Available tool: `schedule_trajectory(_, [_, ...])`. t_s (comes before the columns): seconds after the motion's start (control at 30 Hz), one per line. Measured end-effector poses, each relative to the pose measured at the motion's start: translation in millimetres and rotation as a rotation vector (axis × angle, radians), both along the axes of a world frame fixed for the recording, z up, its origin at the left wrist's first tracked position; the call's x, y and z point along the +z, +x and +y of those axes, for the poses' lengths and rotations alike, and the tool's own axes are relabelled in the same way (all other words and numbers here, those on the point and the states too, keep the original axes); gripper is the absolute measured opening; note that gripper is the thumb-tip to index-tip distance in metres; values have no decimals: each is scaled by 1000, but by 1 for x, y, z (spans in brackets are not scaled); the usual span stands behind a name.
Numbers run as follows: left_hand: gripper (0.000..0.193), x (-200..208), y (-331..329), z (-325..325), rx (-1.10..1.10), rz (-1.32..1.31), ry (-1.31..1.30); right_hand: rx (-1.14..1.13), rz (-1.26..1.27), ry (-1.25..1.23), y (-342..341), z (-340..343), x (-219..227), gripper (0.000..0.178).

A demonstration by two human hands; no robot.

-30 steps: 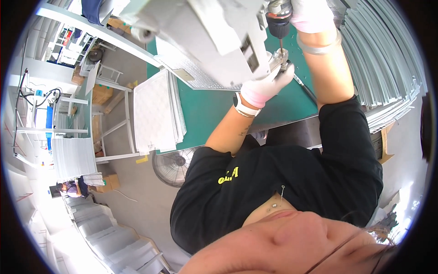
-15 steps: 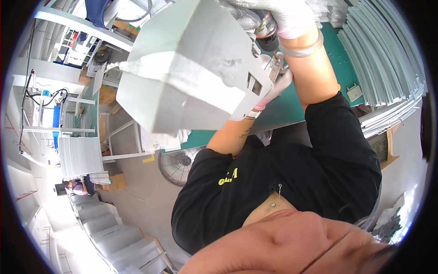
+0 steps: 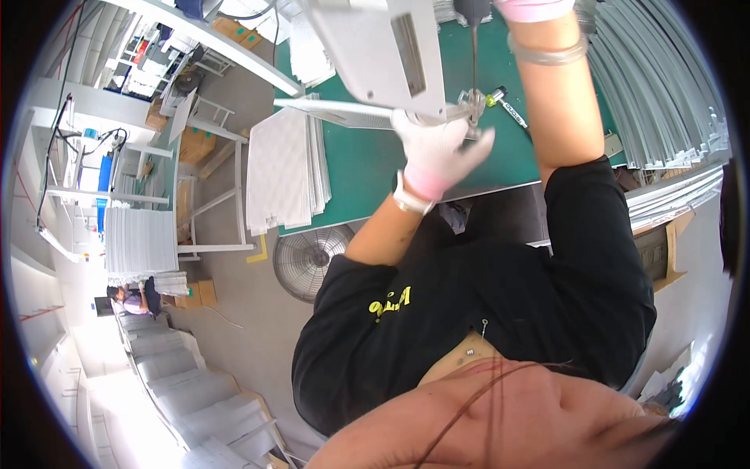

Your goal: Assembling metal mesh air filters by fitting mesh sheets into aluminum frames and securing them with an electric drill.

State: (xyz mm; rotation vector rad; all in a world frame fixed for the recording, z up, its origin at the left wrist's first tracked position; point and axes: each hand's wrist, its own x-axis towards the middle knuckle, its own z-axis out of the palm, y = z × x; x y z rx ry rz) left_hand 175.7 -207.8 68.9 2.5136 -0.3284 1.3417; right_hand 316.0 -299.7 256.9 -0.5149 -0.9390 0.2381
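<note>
My left hand, in a white glove with a pink cuff, grips the lower edge of a white sheet-metal housing, its thumb out to the side. Small, clear-looking fittings sit at the housing's edge beside that thumb. An electric screwdriver points down, the end of its long thin bit at these fittings. Of my right hand only the gloved heel and pink cuff show at the top edge, next to the screwdriver; its fingers are out of the picture.
A marker with a bright green end lies on the green tabletop. White perforated sheets are stacked on the left, long grey panels on the right. A floor fan stands below the table. Another person is far left.
The housing has swung down and away, uncovering the sheets and tabletop. My right hand has risen toward the top edge with the screwdriver. My left hand has shifted slightly left, along the housing's edge.
</note>
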Motion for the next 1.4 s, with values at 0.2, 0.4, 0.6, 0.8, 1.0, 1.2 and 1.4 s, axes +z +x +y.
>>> schedule_trajectory(0.2, [28,-90,-158,36,-245,332,148,-92,-2,-71,-21,-4,16,17])
schedule_trajectory(0.4, [37,-153,-219,66,-180,690,286,-68,-46,-55,-14,0,-2,16])
schedule_trajectory(0.6, [39,-50,-108,95,737,79,-14,-192,16,-103,-25,-3,-9,16])
schedule_trajectory(0.8, [24,-44,-77,62,512,330,-130,-24,-51,-169,-30,-1,-21,16])
schedule_trajectory(1.0, [18,-8,-77,27,365,381,3,-130,28,-188,-39,3,-25,19])
schedule_trajectory(1.2, [19,-2,-100,-15,198,515,15,-276,13,-234,-67,3,-21,27])
schedule_trajectory(1.4, [25,-3,-107,-20,141,588,-77,-296,26,-255,-82,-3,-34,25])
